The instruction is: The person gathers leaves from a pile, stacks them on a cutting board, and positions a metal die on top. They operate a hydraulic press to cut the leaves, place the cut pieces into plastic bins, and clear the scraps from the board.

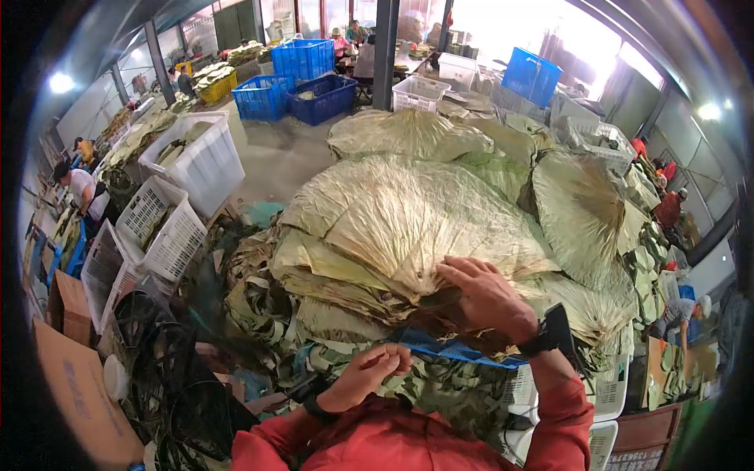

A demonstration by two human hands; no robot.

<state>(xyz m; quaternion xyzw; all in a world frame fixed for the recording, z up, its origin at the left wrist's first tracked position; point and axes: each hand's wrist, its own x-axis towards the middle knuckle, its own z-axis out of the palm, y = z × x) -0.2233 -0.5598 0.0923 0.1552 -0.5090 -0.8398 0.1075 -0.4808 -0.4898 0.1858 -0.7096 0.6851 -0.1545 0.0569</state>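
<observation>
A thick stack of large dried lotus leaves (408, 216), pale green and tan with veins fanning out, lies in front of me. My right hand (488, 300) rests on the near edge of the top leaf, fingers stretched out and somewhat apart. Below the stack, close to my body, my left hand (365, 378) is held with its fingers curled in, apart from the leaves. Nothing sticks out of it. Another big leaf (577, 212) leans over the pile at the right. A strip of blue crate (459, 348) shows under the stack.
Green leaf scraps (263, 314) lie left of the stack. White crates (200, 161) and a cardboard box (82, 385) stand at the left. Blue crates (302, 59) are on the floor behind. A grey post (385, 55) rises beyond the pile. People work along both sides, including one at left (82, 192).
</observation>
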